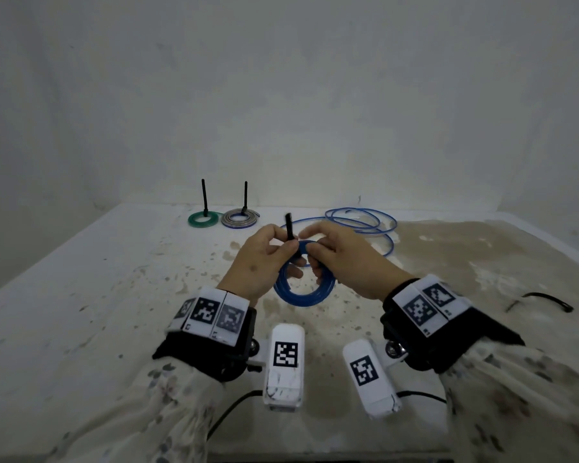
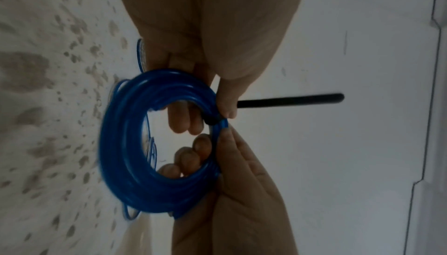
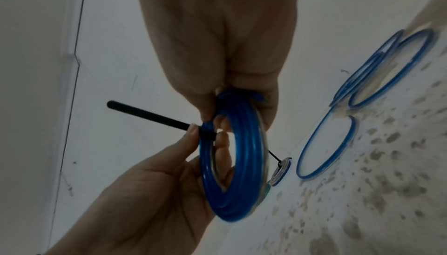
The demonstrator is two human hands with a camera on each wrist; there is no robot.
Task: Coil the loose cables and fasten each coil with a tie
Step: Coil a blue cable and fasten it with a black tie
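Observation:
A coiled blue cable (image 1: 300,297) is held upright above the table between both hands. My left hand (image 1: 279,247) pinches it at the top, thumb (image 2: 227,106) on the spot where a black tie (image 1: 289,227) wraps the coil, other fingers through the ring. The tie's free end (image 2: 290,99) sticks straight out. My right hand (image 1: 316,250) grips the same coil (image 3: 241,163) just beside the tie (image 3: 145,114), with its fingers (image 2: 193,156) curled through the ring. A loose blue cable (image 1: 365,225) lies in wide loops behind the hands.
A green coil (image 1: 203,219) and a grey coil (image 1: 239,219), each with an upright black tie, sit at the table's back. A spare black tie (image 1: 542,300) lies on the stained table (image 1: 114,279) at right. A white wall stands behind.

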